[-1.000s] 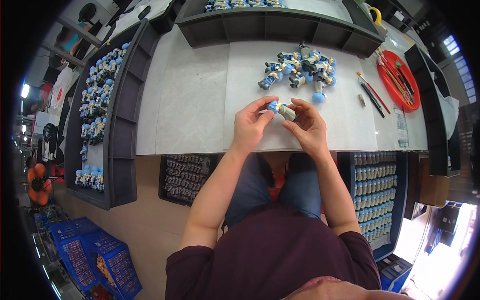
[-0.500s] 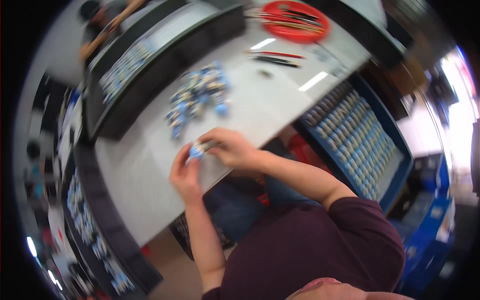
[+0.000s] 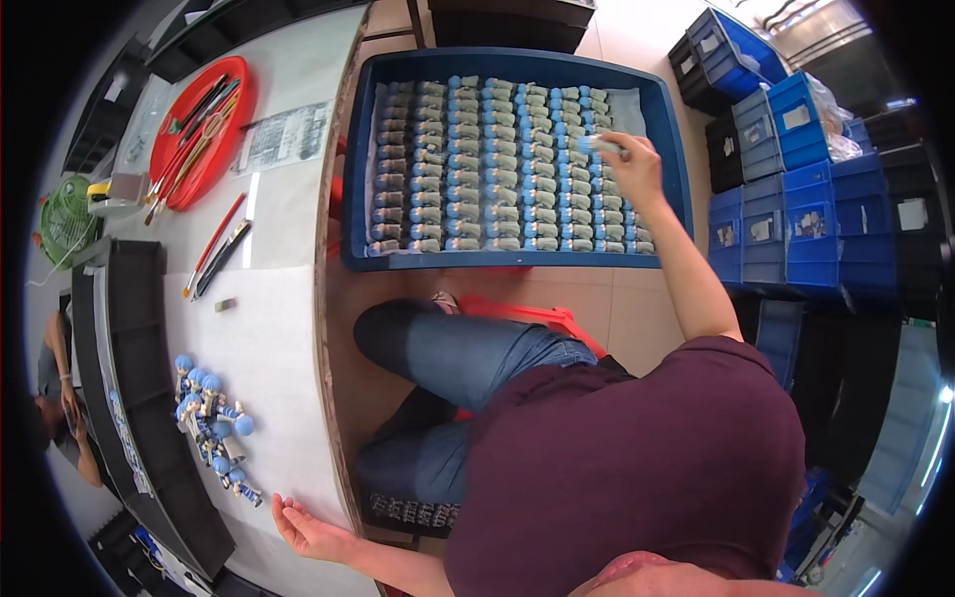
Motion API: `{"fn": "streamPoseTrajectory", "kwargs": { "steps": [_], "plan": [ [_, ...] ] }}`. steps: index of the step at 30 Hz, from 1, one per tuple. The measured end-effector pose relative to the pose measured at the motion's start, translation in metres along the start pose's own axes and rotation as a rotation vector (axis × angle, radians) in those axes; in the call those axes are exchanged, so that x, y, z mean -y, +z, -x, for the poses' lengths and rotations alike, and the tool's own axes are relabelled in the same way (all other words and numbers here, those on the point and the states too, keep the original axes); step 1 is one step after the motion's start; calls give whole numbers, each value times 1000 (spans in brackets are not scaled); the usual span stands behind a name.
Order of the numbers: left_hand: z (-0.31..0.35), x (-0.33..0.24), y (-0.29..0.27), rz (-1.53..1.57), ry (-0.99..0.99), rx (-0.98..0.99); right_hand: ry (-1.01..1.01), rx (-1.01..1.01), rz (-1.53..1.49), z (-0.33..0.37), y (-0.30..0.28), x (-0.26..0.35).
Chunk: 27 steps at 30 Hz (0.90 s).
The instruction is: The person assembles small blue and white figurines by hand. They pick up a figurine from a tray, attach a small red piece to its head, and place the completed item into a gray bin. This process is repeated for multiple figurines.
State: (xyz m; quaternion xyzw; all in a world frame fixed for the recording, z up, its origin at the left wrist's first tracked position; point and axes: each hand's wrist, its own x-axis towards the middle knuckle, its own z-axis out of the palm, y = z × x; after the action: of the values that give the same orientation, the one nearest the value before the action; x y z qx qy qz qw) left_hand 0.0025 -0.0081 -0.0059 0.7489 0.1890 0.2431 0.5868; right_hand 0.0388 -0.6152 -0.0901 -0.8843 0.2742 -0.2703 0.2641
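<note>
My right hand (image 3: 638, 169) is above the right part of a large blue tray (image 3: 507, 262), fingers closed on a small figurine (image 3: 602, 146) with a blue head and greyish body. Rows of similar blue and grey figurines (image 3: 463, 169) lie below it in the tray. At the table's front edge my left hand (image 3: 310, 533) is palm up, its fingers loosely curled and apart, with nothing visible in them. Closest to it is a loose pile of blue-haired figurines (image 3: 212, 413) on the white table (image 3: 284, 368).
A red round tray (image 3: 239, 129) of brushes stands farther along the table. Nearby lie a red brush (image 3: 216, 242), a dark pen-like tool (image 3: 224, 259) and a small grey block (image 3: 226, 305). Blue crates (image 3: 806, 204) are stacked at right. Another person (image 3: 62, 383) sits beyond the black rack (image 3: 149, 348).
The view has swung right. My hands, earlier together around a figurine over the table, are now apart: the right has carried a figurine over the tray; the left has let go.
</note>
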Motion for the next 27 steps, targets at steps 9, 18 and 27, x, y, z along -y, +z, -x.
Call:
{"fn": "streamPoseTrajectory", "kwargs": {
  "steps": [9, 18, 27],
  "plan": [
    [1, -1, 2, -48, 1, -3, 270, 194, 328, 24, -6, -142],
    [-2, 3, 2, -30, 6, 13, 416, 299, 324, 32, 6, -143],
    [3, -2, 11, -92, -73, -115, 166, 444, 629, 10, 7, -140]
  ]
}}
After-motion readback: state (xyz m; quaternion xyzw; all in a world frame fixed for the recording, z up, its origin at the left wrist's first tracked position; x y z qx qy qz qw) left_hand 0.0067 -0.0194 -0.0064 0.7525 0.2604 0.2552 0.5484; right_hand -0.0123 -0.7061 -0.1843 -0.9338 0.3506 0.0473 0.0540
